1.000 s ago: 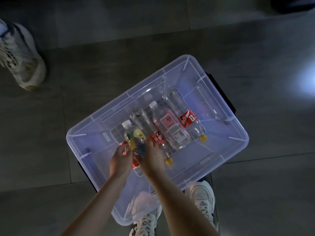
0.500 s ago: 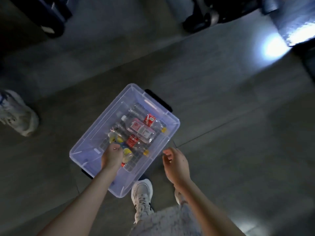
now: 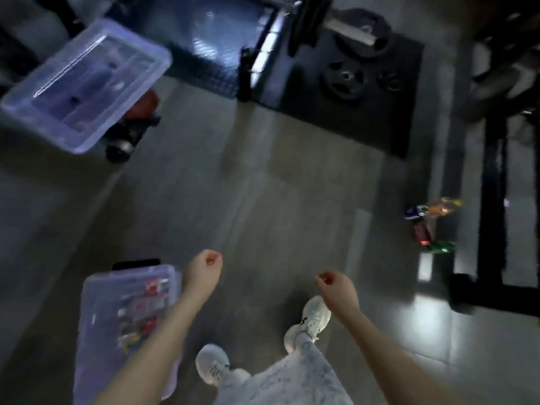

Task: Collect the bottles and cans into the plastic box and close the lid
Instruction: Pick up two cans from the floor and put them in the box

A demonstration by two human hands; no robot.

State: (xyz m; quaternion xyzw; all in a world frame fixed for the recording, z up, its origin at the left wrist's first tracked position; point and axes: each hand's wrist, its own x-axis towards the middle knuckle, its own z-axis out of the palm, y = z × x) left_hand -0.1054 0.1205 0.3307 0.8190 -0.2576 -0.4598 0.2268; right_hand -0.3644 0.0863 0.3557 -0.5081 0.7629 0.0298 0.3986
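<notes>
A clear plastic box [image 3: 96, 331] lies on the floor at the lower left, with several bottles [image 3: 143, 311] inside it. My left hand [image 3: 203, 273] hovers just right of the box, fingers curled, holding nothing. My right hand [image 3: 336, 289] is further right, also loosely curled and empty. Far to the right, a small group of cans and bottles [image 3: 429, 226] lies on the floor beside a black frame: a blue can, an orange bottle, a red can and a green one. A clear lid-like plastic piece [image 3: 84, 86] sits at the upper left. The frame is blurred.
Black weight plates [image 3: 346, 78] and a barbell [image 3: 350, 27] rest on a dark mat at the top. A black metal frame [image 3: 493, 200] runs down the right side. Red and black equipment [image 3: 137, 121] sits under the clear piece. My shoes [image 3: 312, 323] stand on grey tiles.
The view has swung up and to the right. My left hand has come out of the box, both hands are now away from it, and the cans on the right have come into view.
</notes>
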